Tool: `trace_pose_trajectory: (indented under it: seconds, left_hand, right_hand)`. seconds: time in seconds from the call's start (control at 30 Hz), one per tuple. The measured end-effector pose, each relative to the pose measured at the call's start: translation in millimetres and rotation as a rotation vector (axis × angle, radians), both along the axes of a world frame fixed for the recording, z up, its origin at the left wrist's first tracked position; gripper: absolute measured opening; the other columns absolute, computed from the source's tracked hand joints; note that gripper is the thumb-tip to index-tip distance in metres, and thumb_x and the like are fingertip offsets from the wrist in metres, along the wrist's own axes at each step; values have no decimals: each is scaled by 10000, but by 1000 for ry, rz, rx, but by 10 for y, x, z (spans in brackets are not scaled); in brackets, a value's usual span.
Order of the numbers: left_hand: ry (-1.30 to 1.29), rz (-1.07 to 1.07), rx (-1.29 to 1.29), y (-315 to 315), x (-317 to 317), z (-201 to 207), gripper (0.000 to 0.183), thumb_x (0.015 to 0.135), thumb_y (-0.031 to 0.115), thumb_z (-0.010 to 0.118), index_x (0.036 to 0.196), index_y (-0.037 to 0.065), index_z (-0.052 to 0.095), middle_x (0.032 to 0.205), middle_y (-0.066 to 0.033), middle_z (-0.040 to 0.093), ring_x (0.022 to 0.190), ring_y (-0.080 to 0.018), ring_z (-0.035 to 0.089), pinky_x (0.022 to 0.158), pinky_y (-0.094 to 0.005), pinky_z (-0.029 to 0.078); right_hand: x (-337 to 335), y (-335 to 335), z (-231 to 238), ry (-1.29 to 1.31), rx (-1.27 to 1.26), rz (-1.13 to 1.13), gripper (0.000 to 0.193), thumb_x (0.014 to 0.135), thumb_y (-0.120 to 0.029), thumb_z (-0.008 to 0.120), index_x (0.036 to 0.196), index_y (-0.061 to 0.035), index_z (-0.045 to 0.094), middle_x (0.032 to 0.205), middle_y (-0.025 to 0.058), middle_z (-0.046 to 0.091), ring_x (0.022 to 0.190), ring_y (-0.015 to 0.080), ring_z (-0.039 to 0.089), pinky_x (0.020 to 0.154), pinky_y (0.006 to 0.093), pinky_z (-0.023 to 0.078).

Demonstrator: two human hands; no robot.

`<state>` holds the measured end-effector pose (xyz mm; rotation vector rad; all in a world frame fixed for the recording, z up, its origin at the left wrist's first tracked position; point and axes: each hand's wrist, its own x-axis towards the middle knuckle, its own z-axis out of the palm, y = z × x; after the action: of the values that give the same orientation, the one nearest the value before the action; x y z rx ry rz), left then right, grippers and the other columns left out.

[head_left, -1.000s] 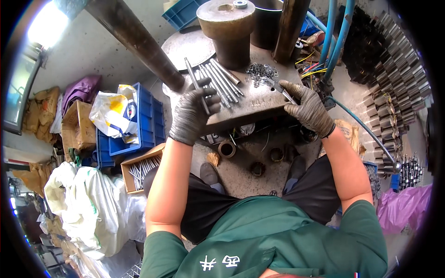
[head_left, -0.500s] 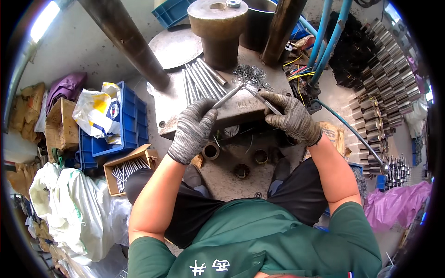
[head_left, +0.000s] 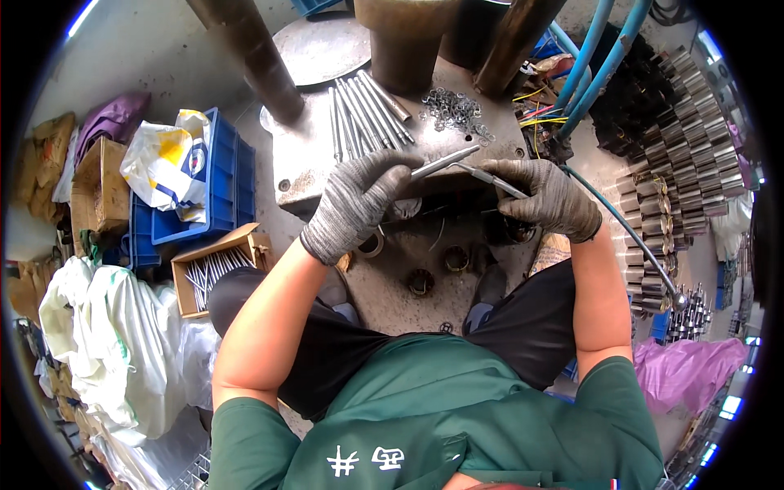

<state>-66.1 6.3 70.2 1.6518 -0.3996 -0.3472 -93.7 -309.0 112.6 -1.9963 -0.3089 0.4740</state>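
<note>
My gloved left hand (head_left: 353,202) is closed round a metal rod (head_left: 446,162), whose tapered end points up and to the right. In my gloved right hand (head_left: 551,198) is a slim metal tool (head_left: 500,183); its thin tip lies close to the rod's end, and I cannot tell if they touch. Both are held over the near edge of a heavy metal block (head_left: 296,155). On the block lie several loose metal rods (head_left: 367,118), side by side, and a heap of small metal clips (head_left: 449,109) to their right.
Thick columns (head_left: 257,61) and a round metal post (head_left: 406,53) rise from the block. Blue crates (head_left: 229,175) and a cardboard box of thin rods (head_left: 189,290) stand at the left. Blue hoses (head_left: 600,65) and stacked metal cylinders (head_left: 694,135) are on the right.
The rod and tool have come nearer to me, off the block's top, and the tool's tip has moved back from the rod's end. My right hand has shifted right. The view has tilted down.
</note>
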Motion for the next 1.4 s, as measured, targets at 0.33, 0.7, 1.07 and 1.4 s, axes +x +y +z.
trace_pose_trajectory:
  seconds: [0.33,0.7,1.07,1.4]
  left_hand:
    - [254,-73,-299,-137,-62,-31,411,935,154,539,1275,-37,671,1057,-105,749,748,-77,631,681,-209,517]
    - [419,-71,-494,-141,-88,-77,493,879,81,484,1327,-89,600,1055,-178,745,514,-60,510,484,-178,428]
    - [489,-56,-625,-171,-64,-140,512,880,60,483,1353,-118,566,1058,-214,732,502,-79,523,471,-185,458]
    - [507,-80,-654,-172,-55,-127,538,886,69,493,1386,-124,538,1132,-269,719,500,-97,534,466,-198,459]
  right_hand:
    - [-41,264,-203,-68,60,212,709,796,-38,747,1479,-34,557,1298,81,689,1174,123,586,1047,324,481]
    - [-24,307,-121,69,58,200,713,819,-12,750,1499,-25,534,1311,59,672,1201,115,565,1055,316,475]
    - [-33,291,-263,38,97,172,693,825,1,744,1488,-27,547,1304,67,685,1194,125,591,1055,320,487]
    - [-43,305,-355,-176,6,199,705,827,-102,793,1487,-47,551,1312,97,689,1203,132,598,1065,335,478]
